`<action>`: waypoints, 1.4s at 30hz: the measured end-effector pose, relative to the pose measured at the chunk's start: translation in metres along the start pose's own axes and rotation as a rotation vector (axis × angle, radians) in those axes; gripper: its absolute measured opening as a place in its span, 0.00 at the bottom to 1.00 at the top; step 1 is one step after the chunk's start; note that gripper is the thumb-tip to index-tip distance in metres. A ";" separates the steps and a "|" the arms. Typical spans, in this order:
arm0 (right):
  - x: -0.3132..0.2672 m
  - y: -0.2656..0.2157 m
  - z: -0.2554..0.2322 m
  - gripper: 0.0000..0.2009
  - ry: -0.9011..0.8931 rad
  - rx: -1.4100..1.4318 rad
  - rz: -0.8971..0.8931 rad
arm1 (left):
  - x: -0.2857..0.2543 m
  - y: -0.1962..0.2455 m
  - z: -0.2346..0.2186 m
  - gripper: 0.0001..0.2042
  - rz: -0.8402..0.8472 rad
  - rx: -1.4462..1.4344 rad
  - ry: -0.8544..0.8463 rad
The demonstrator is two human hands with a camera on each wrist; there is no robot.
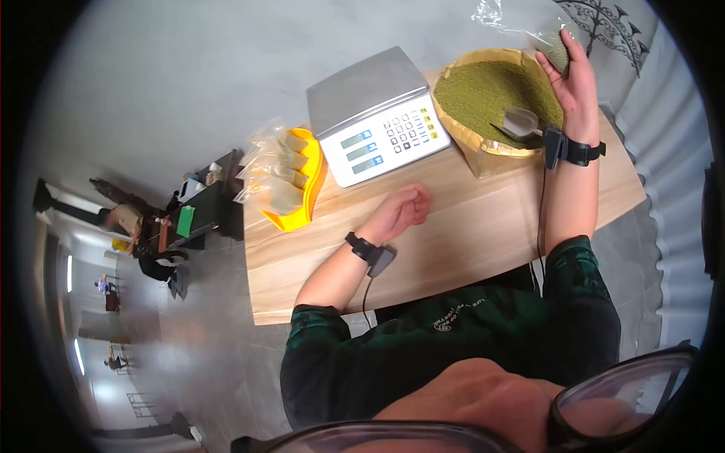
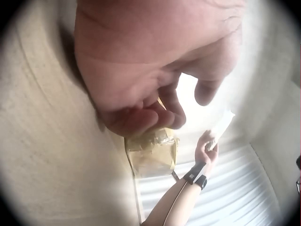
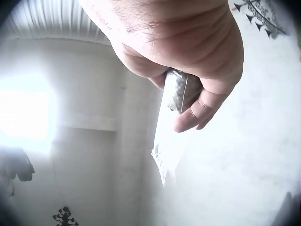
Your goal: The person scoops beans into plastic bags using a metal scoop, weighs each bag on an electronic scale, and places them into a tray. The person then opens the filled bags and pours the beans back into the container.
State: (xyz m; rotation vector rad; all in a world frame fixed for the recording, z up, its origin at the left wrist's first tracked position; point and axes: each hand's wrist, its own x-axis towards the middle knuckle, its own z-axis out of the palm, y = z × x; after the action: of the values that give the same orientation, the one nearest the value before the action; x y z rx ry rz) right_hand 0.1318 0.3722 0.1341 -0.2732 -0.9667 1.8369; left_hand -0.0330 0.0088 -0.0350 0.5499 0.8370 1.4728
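My right hand (image 1: pixel 578 83) is raised at the far right, above the back edge of the table. It grips a clear plastic bag (image 1: pixel 557 57) with small green beans in its lower part; the bag's loose top trails off to the left. In the right wrist view, thumb and fingers wrap the filled end of the bag (image 3: pixel 178 94). Below that hand stands a paper sack (image 1: pixel 495 151) full of green beans (image 1: pixel 479 87), with a metal scoop (image 1: pixel 521 123) stuck in them. My left hand (image 1: pixel 400 209) rests on the table, fingers loosely curled and holding nothing.
A digital scale (image 1: pixel 385 113) with a bare grey pan stands left of the sack. Beside it a yellow tray (image 1: pixel 313 185) holds several filled plastic bags (image 1: pixel 283 189). Cables run from both wrist cameras. A pale curtain (image 1: pixel 672 226) hangs right of the wooden table (image 1: pixel 468 219).
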 end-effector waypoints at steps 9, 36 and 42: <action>0.013 -0.025 -0.042 0.18 0.040 -0.457 -0.024 | 0.001 0.001 -0.010 0.11 -0.060 -0.073 0.012; -0.014 -0.009 -0.010 0.26 -0.236 -1.212 -0.048 | 0.002 -0.001 -0.012 0.10 -0.035 -0.058 0.003; -0.007 -0.011 -0.015 0.24 -0.190 -1.051 -0.023 | 0.001 0.001 -0.011 0.10 -0.042 -0.050 0.020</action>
State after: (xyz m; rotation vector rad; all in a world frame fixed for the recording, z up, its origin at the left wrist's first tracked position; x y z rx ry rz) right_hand 0.1515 0.3759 0.1307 -0.7125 -2.0016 1.1888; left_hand -0.0423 0.0081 -0.0415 0.4779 0.8205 1.4590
